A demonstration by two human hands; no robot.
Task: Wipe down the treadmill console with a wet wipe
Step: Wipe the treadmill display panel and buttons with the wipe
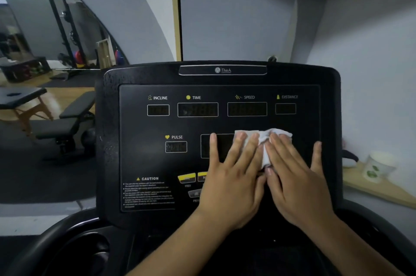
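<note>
Dim gym (51,68) behind black treadmill console (135,158); crumpled white wet wipe (262,138) on its central panel, pinned under flat, uncurled fingers of left hand (231,176) and right hand (297,179), likely spreading wiping pressure.

White wet wipe (262,140) on black console (135,163) with yellow icons; white cup (378,166) has green print.
</note>
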